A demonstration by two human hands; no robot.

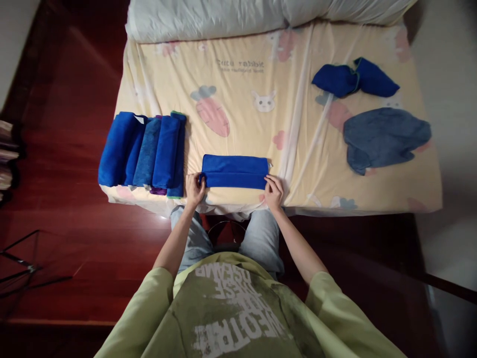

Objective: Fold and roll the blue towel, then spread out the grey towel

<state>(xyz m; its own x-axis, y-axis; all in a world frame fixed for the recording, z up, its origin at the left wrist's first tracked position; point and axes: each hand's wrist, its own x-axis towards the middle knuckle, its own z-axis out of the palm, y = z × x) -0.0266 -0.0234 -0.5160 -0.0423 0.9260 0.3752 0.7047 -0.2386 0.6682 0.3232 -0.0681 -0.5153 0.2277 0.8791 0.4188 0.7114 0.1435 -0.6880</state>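
A blue cloth (235,171), partly folded into a long strip, lies on the bed's front edge. My left hand (195,189) pinches its left end, and my right hand (273,191) has its fingers closed on the lower right corner. To the left, several folded blue cloths (143,151) lie side by side, close to my left hand. At the right of the bed are a crumpled bright blue cloth (337,79) and, below it, a grey-blue cloth (385,136) lying loosely spread.
The bed (242,114) has a yellow sheet with carrot and rabbit prints. A rolled white quilt (223,17) runs along its far side. Black stand legs (26,268) stand on the dark red floor at the lower left.
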